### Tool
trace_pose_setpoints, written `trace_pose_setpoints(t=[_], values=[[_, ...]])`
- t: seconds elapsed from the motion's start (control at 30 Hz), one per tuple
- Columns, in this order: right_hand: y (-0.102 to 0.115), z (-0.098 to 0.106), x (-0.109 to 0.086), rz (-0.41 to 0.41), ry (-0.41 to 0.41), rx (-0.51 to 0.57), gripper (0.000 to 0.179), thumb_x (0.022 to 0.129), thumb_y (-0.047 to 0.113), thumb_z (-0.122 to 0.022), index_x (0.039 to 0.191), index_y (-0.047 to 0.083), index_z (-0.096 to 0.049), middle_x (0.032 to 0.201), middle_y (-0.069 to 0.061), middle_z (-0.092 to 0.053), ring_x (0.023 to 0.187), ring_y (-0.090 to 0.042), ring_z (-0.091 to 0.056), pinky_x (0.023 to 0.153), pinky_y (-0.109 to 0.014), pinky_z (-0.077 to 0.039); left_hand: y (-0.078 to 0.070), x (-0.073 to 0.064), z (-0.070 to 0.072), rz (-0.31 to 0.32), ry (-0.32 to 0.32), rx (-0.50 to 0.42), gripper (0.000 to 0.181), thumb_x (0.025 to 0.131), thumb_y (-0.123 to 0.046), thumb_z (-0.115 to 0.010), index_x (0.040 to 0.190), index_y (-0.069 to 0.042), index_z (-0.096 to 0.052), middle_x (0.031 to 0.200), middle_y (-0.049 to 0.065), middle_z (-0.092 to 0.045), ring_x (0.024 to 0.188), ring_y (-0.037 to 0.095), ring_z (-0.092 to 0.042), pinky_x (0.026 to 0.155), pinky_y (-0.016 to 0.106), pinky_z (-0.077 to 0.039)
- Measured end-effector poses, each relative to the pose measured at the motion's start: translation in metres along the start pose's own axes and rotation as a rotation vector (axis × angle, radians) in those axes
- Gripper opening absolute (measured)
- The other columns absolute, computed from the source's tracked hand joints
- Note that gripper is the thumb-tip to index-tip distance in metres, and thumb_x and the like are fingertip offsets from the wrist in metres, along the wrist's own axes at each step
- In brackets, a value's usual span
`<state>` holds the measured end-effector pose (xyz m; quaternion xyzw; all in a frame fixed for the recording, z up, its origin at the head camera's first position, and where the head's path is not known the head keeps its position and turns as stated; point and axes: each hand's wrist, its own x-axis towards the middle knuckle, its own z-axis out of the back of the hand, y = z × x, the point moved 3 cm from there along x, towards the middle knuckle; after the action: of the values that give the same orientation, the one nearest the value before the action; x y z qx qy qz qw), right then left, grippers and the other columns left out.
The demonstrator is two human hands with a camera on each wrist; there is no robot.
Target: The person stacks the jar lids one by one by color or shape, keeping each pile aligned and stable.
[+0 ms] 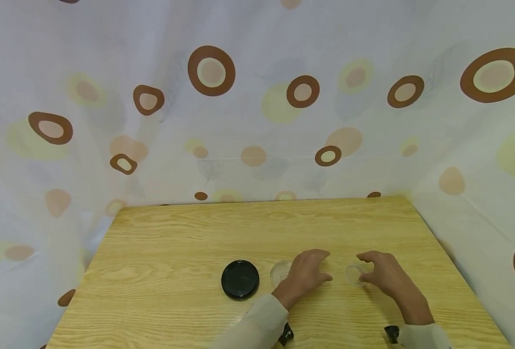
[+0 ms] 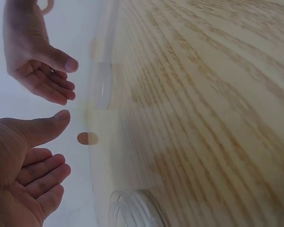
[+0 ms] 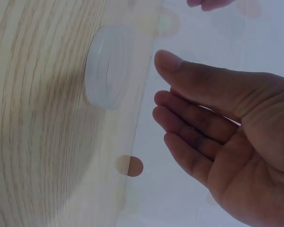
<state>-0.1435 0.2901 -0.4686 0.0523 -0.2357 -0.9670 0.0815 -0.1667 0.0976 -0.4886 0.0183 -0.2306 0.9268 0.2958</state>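
Observation:
Both hands hover over the wooden table, palms turned toward each other and holding nothing. My left hand (image 1: 305,272) is above and partly in front of a clear round dish (image 1: 278,272). In the left wrist view this dish (image 2: 132,210) lies below the hand, apart from its loosely bent fingers. My right hand (image 1: 384,274) is over a smaller translucent round dish or lid (image 1: 352,275). The right wrist view shows that piece (image 3: 109,68) flat on the table, apart from the thumb and fingers. A black round dish or lid (image 1: 240,279) lies left of the clear dish.
The wood-grain table (image 1: 174,252) is bordered by a white sheet (image 1: 257,121) with brown and yellow spots at the back and sides. Black bands (image 1: 286,334) sit at the wrists, by the pale sleeves (image 1: 257,325).

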Motion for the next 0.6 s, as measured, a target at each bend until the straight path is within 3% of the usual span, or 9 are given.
trace_pose_setpoints(t=[0.6], values=[[-0.011, 0.003, -0.005, -0.028, 0.009, -0.011, 0.046, 0.072, -0.001, -0.076, 0.115, -0.011, -0.061, 0.11, -0.031, -0.063, 0.099, -0.047, -0.06, 0.078, -0.052, -0.053, -0.008, 0.016, -0.015, 0.025, 0.041, 0.009, 0.053, 0.076, -0.032, -0.08, 0.124, -0.017, -0.063, 0.124, -0.006, -0.065, 0.113, 0.008, -0.061, 0.09, 0.017, -0.05]])
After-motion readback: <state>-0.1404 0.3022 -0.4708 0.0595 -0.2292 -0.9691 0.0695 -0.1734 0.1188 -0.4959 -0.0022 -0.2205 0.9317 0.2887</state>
